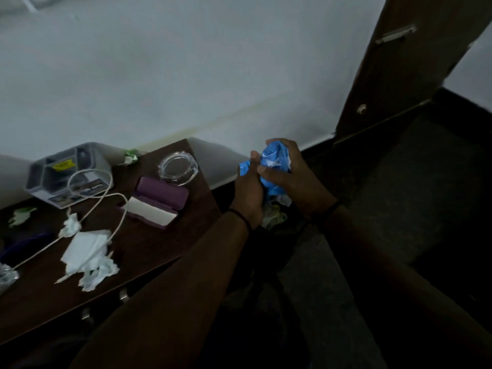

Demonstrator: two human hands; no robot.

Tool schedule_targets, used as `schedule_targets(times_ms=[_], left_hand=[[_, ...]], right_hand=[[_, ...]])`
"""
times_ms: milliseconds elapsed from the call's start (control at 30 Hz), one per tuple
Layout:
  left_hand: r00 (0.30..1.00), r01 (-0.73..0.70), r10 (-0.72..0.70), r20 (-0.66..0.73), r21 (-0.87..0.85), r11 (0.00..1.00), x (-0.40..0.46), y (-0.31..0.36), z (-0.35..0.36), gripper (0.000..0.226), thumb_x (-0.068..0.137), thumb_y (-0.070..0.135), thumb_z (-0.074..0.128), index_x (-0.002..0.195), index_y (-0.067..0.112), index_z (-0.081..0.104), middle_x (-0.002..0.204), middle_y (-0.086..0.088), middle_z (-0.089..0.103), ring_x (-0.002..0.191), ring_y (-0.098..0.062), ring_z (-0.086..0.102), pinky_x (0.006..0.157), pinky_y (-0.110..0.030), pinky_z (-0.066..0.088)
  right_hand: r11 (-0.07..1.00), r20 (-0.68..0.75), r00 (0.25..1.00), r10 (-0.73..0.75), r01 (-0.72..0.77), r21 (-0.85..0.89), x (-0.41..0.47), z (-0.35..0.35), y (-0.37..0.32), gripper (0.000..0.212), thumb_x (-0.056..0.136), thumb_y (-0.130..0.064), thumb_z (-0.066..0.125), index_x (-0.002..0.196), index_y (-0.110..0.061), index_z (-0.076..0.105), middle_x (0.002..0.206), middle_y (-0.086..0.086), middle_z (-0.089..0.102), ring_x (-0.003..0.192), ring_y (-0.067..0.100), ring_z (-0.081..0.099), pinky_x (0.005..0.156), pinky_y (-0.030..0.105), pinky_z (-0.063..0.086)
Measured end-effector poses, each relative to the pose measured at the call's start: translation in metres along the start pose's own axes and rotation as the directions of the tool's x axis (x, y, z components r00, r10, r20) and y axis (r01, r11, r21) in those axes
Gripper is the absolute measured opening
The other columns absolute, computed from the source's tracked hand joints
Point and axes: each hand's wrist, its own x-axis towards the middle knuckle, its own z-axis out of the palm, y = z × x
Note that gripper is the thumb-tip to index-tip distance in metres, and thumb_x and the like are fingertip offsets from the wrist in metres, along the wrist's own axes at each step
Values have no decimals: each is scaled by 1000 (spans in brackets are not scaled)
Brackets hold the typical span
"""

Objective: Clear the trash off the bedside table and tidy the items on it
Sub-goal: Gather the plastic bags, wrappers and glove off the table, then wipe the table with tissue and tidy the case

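The scene is dim, and the space below the hands is nearly black. Both hands hold a crumpled blue wrapper [275, 166] off the right end of the dark wooden table [149, 251]: the left hand [249, 194] has its grip pressed around the wrapper's lower left, the right hand [287, 170] has its grip curled over the top. Pale crumpled scraps [273, 215] show just beneath the hands, but what holds them is lost in shadow.

On the table lie white crumpled tissues [89, 255], a white cable [106, 206] looping over a grey divided organizer [68, 175], an open purple case [157, 202] and a clear glass ashtray [178, 167]. Green-and-white paper scraps [130, 157] sit by the wall. A yellow label in the organizer is too blurred to read. At the left edge, a dark purple object [21, 247] and something shiny are cut off and unclear.
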Motion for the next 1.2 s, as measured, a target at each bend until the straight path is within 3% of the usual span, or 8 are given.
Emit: schedule_targets(times_ms=[167,267,333,400,533,767,967,1200], left_hand=[[980,147,-189,70,392,908,28,10,-18,82,85,81,21,124,21,62,113,-4,72,100,-20,71,92,-36,55],[997,76,-39,-67,742,666,52,2,-35,84,70,86,52,110,13,65,108,-7,69,89,-19,68,78,-29,56],[986,5,141,-89,858,513,59,0,-43,49,87,56,56,90,7,61,85,-8,61,73,-19,58,62,-25,42],[963,-18,256,-84,928,372,59,2,-51,29,93,34,53,87,6,59,84,-10,59,77,-25,55,65,-28,35],[937,-74,348,-21,963,257,56,4,-62,21,93,18,51,101,3,64,102,-11,65,94,-22,58,68,-21,29],[917,-143,398,29,955,259,31,26,-71,18,95,19,54,91,6,66,99,-11,68,89,-20,59,70,-24,34],[873,-166,488,15,949,269,-34,60,-107,25,93,26,54,82,6,64,91,-14,68,91,-29,62,76,-33,39],[728,-72,639,-248,899,431,-149,115,-199,26,89,25,60,68,10,61,78,-15,69,83,-31,65,70,-36,43]], right_hand=[[961,-175,973,-148,100,-257,14,-17,42,44,76,6,75,112,-4,52,99,2,62,87,2,63,78,19,52],[782,-212,919,-334,144,-606,33,-25,83,34,78,-10,70,110,-7,60,102,6,64,97,17,62,83,30,50],[677,-231,892,-388,106,-728,45,-28,117,42,74,-9,66,115,-6,62,112,16,61,105,26,56,90,37,48],[640,-254,921,-297,-5,-768,54,-30,156,53,72,-13,68,124,-7,59,122,21,56,111,32,52,95,39,45],[355,-348,899,268,-428,-831,78,-40,228,92,66,-70,62,143,-30,34,146,18,41,126,44,45,101,52,44],[201,-191,935,299,-258,-945,80,-25,189,42,92,-18,55,133,-12,55,133,14,57,125,33,51,101,34,40],[250,-59,998,21,-62,-966,75,26,100,24,90,-21,60,91,-2,74,102,22,70,103,37,64,83,37,47],[296,334,935,-120,355,-887,53,171,-20,42,93,-35,57,62,-7,55,70,18,60,73,35,60,60,32,32]])
